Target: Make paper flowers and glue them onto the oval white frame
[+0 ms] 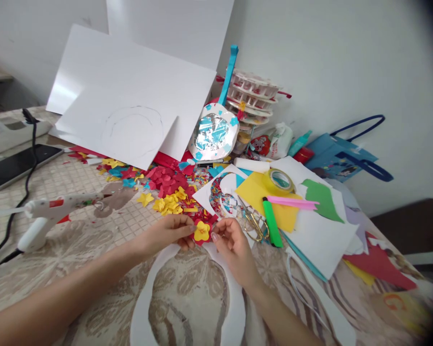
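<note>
A yellow paper flower on red paper petals point(202, 231) sits at the top of a white ring-shaped cutout point(141, 307). My left hand point(175, 231) pinches the flower's left edge between thumb and fingers. On the other side, the curled fingertips of my right hand point(233, 245) grip its right edge. The ring lies on the patterned tablecloth below my hands, its top partly covered by the flower and fingers. Just beyond them are piles of yellow paper flowers point(169, 204) and red paper flowers point(168, 180).
A white glue gun point(48, 216) with a cord rests at left, near a phone point(19, 166). To the right lie gold-handled scissors point(256, 228), a green marker point(272, 223), yellow tape point(279, 179) and paper sheets. White boards point(130, 86) and a round mirror-like craft point(214, 132) stand behind.
</note>
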